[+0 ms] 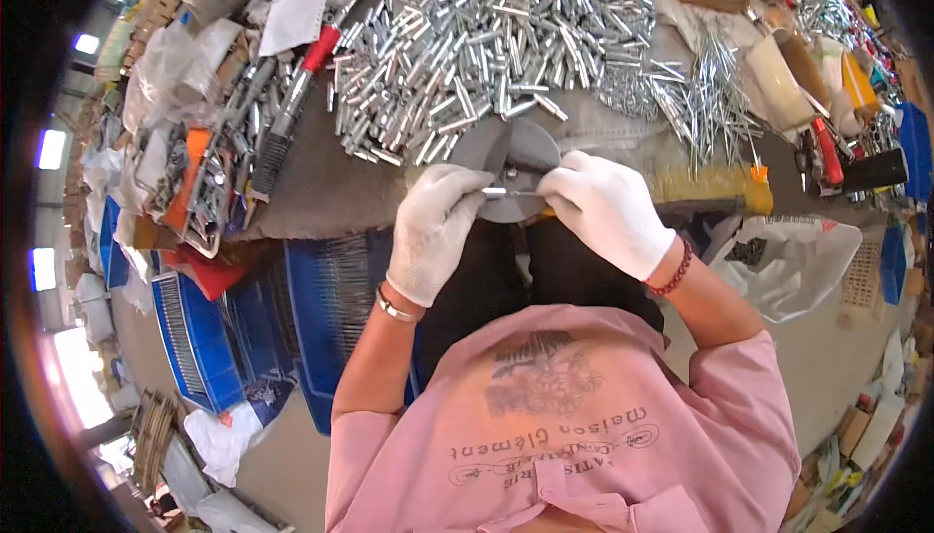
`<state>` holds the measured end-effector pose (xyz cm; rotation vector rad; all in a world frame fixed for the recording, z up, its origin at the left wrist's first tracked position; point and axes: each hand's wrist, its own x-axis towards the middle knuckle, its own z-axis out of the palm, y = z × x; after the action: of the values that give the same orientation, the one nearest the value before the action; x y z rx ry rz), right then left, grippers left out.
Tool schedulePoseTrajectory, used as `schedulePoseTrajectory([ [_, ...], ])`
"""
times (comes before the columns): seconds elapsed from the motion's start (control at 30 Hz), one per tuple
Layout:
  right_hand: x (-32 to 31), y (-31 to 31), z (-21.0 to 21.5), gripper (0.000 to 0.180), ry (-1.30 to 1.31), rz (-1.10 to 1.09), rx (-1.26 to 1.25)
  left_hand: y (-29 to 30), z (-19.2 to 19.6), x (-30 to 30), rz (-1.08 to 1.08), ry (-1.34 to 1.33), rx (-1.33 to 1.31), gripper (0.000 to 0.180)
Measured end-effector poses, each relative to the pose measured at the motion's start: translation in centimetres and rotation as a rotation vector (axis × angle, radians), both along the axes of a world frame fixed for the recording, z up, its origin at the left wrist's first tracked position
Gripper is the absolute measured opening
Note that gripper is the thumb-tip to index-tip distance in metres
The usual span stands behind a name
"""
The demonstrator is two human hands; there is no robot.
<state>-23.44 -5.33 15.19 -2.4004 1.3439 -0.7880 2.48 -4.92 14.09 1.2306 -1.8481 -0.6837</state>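
Observation:
Both hands wear white knit gloves and meet at the table's near edge. My left hand (433,227) is closed, pinching a short shiny metal sleeve (495,192) between thumb and fingers. From the other side, my right hand (605,210) pinches a thin metal rod (526,194) that points toward the sleeve; whether its tip is inside is too small to tell. Just beyond and under the fingers is a round grey dish-like piece (474,151), with a small dark fitting near its middle. A large heap of metal sleeves (506,32) spreads behind it.
Thin metal rods (715,95) lie in a bundle at the right. At the left are hand tools, among them a red-and-black handled bar (292,110). Blue bins (331,309) stand below the table on the left; a white plastic bag (793,261) hangs at the right.

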Motion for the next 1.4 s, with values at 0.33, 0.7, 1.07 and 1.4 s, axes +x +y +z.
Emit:
schedulePoseTrajectory([
  [0.33,0.8,-0.5,-0.3,0.007,0.067,0.000,-0.036,-0.4,0.2,0.4,-0.002,-0.177,-0.021,0.010],
  [0.7,0.5,-0.9,-0.6,0.009,0.154,0.086,-0.060,-0.7,-0.4,0.6,-0.053,-0.254,-0.137,0.012],
  [1.07,0.9,-1.0,-0.6,0.006,0.131,0.167,-0.041,0.1,-0.9,0.7,-0.035,-0.227,-0.197,0.015],
  [1.4,-1.2,-1.3,-0.7,0.017,0.075,0.010,-0.147,0.5,-0.6,0.1,-0.028,-0.239,-0.180,0.016],
])
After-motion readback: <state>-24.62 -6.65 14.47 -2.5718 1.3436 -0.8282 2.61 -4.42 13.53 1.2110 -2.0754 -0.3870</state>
